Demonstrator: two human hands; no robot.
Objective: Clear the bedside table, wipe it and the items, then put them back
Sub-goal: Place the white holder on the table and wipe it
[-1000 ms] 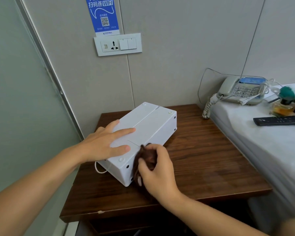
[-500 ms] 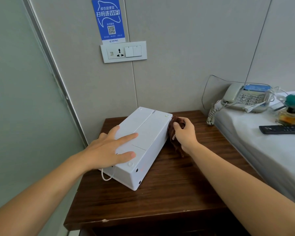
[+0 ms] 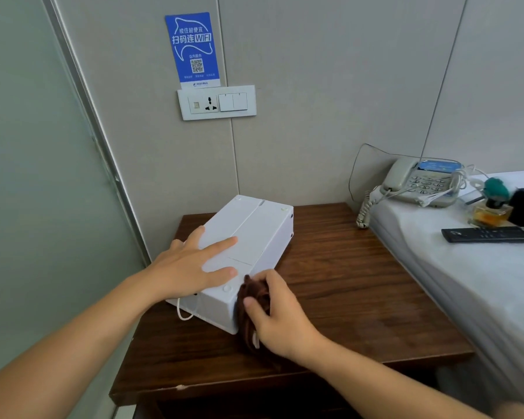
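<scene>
A white rectangular box lies at an angle on the dark wooden bedside table. My left hand rests flat on the box's top with straight fingers. My right hand grips a bunched dark brown cloth and holds it against the box's near right side, close to the front corner. A thin white cord loop hangs from the box's near end.
On the white bed to the right lie a grey telephone with a coiled cord, a black remote control, a small amber bottle and a black object at the frame's edge. A socket and switch plate sits on the wall above.
My right hand has slid the cloth along the box's right side from the far corner back to the near corner. The left hand has stayed flat on the box.
</scene>
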